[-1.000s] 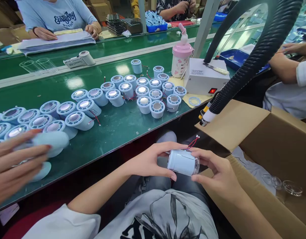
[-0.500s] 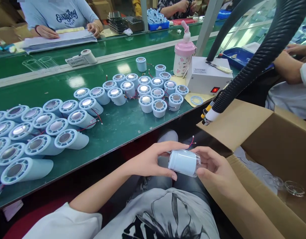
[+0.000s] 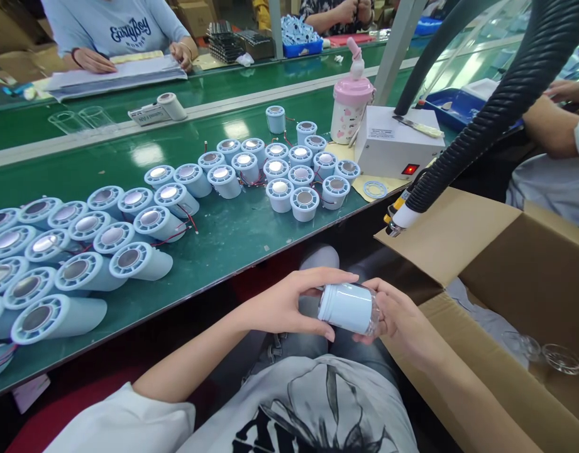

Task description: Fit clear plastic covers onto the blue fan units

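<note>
A light blue cylinder [image 3: 348, 308] with a clear plastic cover around it lies on its side between my hands, above my lap. My left hand [image 3: 296, 302] grips its left end, thumb below and fingers on top. Around the clear right end, the fingers of my right hand [image 3: 393, 313] are wrapped. Many similar blue cylinders [image 3: 304, 202] with silvery round centres and thin red wires stand or lean on the green bench [image 3: 232, 236] at the left and middle.
An open cardboard box [image 3: 482, 333] with clear pieces inside is at the right. Above it hangs a black ribbed hose [image 3: 487, 116]. A white device [image 3: 397, 145] and a pink-lidded cup [image 3: 350, 110] stand on the bench. Other people sit across and at the right.
My right hand has shifted its grip, its fingers now curled under the clear end. The red wire that stuck up above the cylinder no longer shows. The view has moved slightly.
</note>
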Action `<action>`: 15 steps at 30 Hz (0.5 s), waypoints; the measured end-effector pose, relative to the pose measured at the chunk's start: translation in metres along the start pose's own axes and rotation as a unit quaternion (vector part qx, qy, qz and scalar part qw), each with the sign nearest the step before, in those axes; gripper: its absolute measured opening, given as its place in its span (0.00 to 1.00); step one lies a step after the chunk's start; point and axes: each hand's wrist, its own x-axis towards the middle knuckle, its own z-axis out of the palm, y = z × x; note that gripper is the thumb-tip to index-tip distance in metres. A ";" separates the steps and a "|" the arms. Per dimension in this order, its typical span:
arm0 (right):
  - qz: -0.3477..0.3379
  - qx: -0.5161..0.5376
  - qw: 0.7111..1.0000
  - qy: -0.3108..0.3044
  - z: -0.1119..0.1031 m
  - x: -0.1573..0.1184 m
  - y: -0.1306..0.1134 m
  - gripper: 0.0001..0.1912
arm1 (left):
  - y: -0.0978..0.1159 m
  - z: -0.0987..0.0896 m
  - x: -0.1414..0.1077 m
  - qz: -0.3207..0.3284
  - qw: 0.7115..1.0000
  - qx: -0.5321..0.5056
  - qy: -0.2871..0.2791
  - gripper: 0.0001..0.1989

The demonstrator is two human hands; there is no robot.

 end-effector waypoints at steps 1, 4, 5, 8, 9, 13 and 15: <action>0.010 0.002 1.000 -0.001 0.000 0.001 0.000 0.24 | 0.000 0.000 0.000 -0.004 1.000 -0.006 0.001 0.39; 0.020 0.031 0.999 -0.013 0.002 0.004 0.002 0.25 | 0.000 0.001 0.000 -0.028 0.999 -0.026 0.003 0.39; 0.020 0.046 0.999 -0.018 0.002 0.006 0.003 0.25 | -0.001 0.002 0.000 -0.038 0.999 -0.035 0.004 0.40; 0.018 0.089 0.996 -0.018 0.003 0.009 0.008 0.24 | -0.002 0.002 0.001 -0.056 0.997 -0.053 0.010 0.40; 0.020 0.100 0.995 -0.017 0.002 0.011 0.010 0.24 | -0.003 0.002 0.002 -0.059 0.997 -0.057 0.011 0.41; 0.035 0.165 0.986 0.006 -0.003 0.019 0.018 0.23 | -0.012 0.001 0.011 -0.076 0.993 -0.086 0.008 0.41; 0.032 0.205 0.978 0.034 -0.008 0.027 0.023 0.19 | -0.021 -0.001 0.022 -0.085 0.989 -0.120 0.018 0.41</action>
